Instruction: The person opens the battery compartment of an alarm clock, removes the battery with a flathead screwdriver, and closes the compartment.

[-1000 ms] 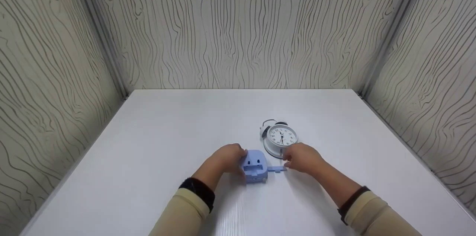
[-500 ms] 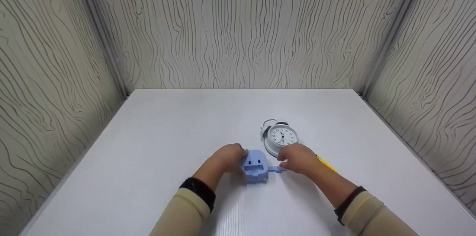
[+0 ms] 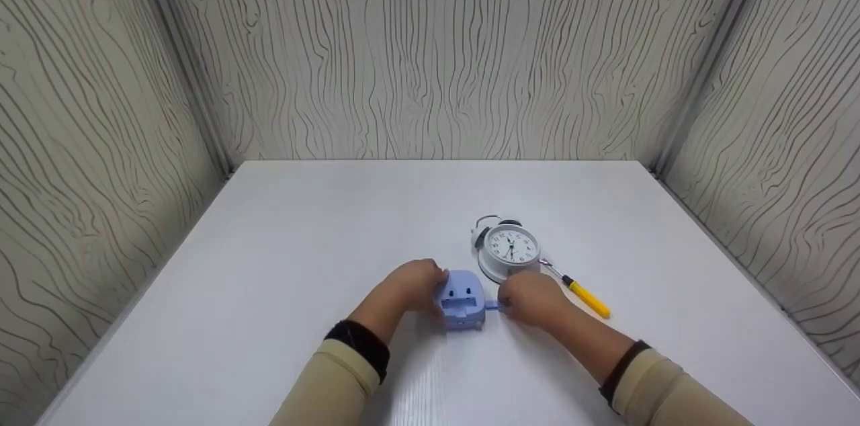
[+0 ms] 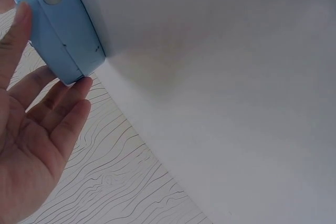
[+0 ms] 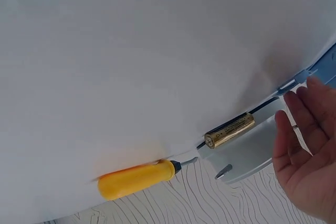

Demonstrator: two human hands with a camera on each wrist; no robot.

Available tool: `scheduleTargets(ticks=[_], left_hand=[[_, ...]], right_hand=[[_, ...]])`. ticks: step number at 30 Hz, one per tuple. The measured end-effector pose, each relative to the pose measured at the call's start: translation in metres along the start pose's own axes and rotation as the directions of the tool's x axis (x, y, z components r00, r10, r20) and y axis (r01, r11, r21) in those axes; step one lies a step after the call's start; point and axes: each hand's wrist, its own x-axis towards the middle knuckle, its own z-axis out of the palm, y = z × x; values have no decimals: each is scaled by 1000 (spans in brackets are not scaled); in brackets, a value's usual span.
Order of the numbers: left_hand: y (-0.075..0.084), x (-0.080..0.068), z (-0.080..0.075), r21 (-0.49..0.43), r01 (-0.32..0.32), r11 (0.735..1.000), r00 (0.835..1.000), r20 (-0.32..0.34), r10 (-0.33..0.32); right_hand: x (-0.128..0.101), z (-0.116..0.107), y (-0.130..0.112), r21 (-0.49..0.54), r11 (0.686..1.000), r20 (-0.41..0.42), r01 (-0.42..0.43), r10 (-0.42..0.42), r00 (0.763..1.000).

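A small blue device [image 3: 462, 298] lies on the white table [image 3: 302, 265] with an open recess in its back. My left hand [image 3: 410, 288] holds its left side; in the left wrist view the thumb and fingertips [image 4: 79, 85] sit on either side of the blue device [image 4: 58, 24]. My right hand [image 3: 531, 298] is at its right side, over a thin blue cover piece [image 3: 492, 305] that reaches the device's edge. In the right wrist view the fingers [image 5: 299, 119] are straight, their tips at the blue cover piece [image 5: 307, 72].
A white twin-bell alarm clock [image 3: 508, 248] stands just behind the hands. A yellow-handled screwdriver [image 3: 581, 291] lies to its right. The right wrist view shows a battery [image 5: 229, 130] beside the screwdriver [image 5: 136, 178]. Panelled walls enclose the table on three sides.
My right hand has slid left, bringing the blue cover piece up against the device. The yellow screwdriver it was covering now shows. The left hand has stayed put.
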Motion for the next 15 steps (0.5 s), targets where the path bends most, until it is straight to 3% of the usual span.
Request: scheduleTargets(ticks=[6,15], left_hand=[[1,0,0,-10,10,1000,1000,-1,-10],[-1,1,1,-2,4,1000,1000,-9,-4]], right_hand=[[1,1,-4,-24,999,22,-34,34,999],[2,4,-5,-70,997,9,-17,18,1000]])
